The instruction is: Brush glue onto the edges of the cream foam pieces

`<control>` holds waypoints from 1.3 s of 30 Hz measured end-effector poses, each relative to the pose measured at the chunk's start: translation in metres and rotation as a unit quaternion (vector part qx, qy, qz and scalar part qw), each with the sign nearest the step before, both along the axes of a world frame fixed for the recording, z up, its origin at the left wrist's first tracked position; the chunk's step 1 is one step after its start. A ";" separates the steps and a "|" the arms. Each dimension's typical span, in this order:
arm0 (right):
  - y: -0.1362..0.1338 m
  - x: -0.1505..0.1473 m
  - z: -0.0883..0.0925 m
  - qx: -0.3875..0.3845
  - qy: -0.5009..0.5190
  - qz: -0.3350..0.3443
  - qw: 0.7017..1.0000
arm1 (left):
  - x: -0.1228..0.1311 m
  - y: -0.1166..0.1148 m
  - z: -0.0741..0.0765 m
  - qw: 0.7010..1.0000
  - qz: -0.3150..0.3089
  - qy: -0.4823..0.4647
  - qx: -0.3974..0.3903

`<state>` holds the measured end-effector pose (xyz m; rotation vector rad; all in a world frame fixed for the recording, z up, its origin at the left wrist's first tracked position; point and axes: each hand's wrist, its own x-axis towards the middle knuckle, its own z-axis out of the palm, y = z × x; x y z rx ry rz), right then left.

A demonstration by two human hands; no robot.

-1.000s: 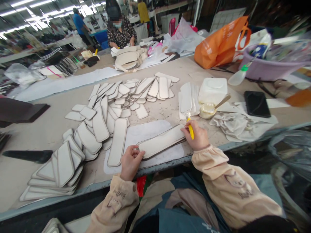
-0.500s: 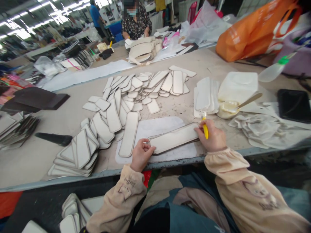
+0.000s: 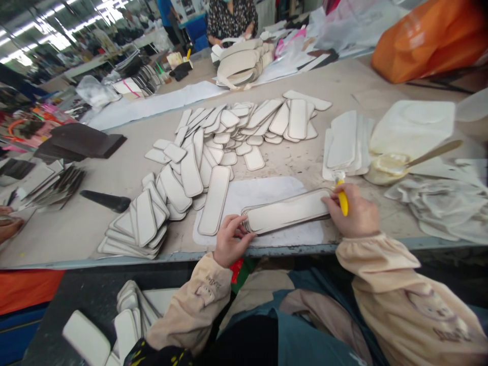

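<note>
My left hand (image 3: pixel 233 241) pinches the left end of a small stack of long pale strips (image 3: pixel 287 211) with rounded corners and dark edges. The layers fan slightly apart at that end. At the other end, my right hand (image 3: pixel 355 212) has thumb and fingers closed on the strips and also keeps a yellow-handled brush (image 3: pixel 343 199) in its grip, the whitish head pointing away from me. Under the stack lies a white sheet (image 3: pixel 263 190). Just left of it rests a single pale strip (image 3: pixel 214 201), partly on the sheet.
Beyond are a heap of pale pieces (image 3: pixel 229 122), a white stack (image 3: pixel 343 140), and a tub of cream paste (image 3: pixel 387 168) with a stick. A black tapered tool (image 3: pixel 107 200) lies left. A co-worker (image 3: pixel 232 20) works opposite; another person's hand (image 3: pixel 9 223) shows at the left edge.
The view has swung left, so the table things appear further right. Both hands still hold the strips, whose left ends are fanned more. Another person's hand has come into view at the left edge.
</note>
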<state>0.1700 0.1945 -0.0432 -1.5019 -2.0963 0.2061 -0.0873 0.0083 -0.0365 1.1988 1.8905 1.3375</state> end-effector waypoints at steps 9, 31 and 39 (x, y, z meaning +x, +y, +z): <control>0.004 -0.001 0.002 -0.001 0.032 0.033 0.999 | 0.001 -0.002 -0.003 0.995 -0.039 0.089 0.016; 0.006 0.004 0.002 -0.033 -0.013 0.010 0.999 | -0.003 -0.001 -0.016 0.913 -0.117 0.380 0.096; 0.005 0.004 0.003 -0.038 -0.018 0.007 0.999 | -0.004 -0.003 -0.018 0.894 -0.127 0.418 0.103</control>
